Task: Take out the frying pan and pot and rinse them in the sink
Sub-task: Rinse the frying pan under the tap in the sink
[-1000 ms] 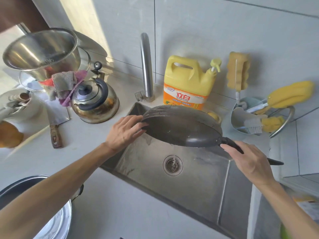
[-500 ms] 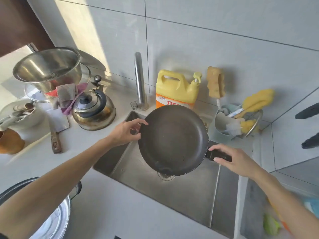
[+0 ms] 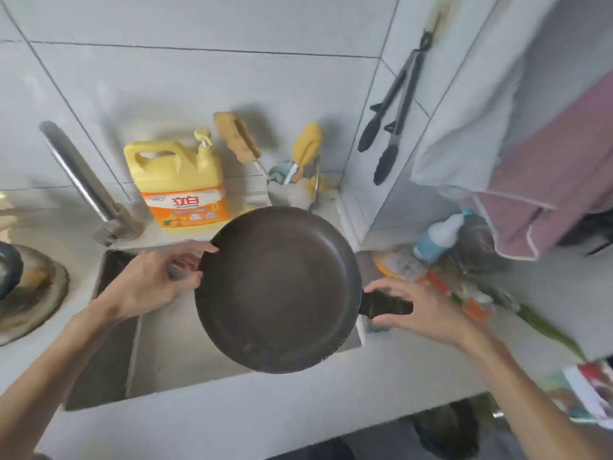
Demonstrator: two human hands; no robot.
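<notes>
frying pan now tipped face-up, swung rightward over the sink | left hand pinching far rim, right hand gripping handle | rinse seems over; pot unseen

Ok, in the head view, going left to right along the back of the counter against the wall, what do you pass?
Faucet → yellow detergent jug → sponge brush → yellow sponge wand in the holder → black tongs hanging on the wall → hanging towels.
</notes>
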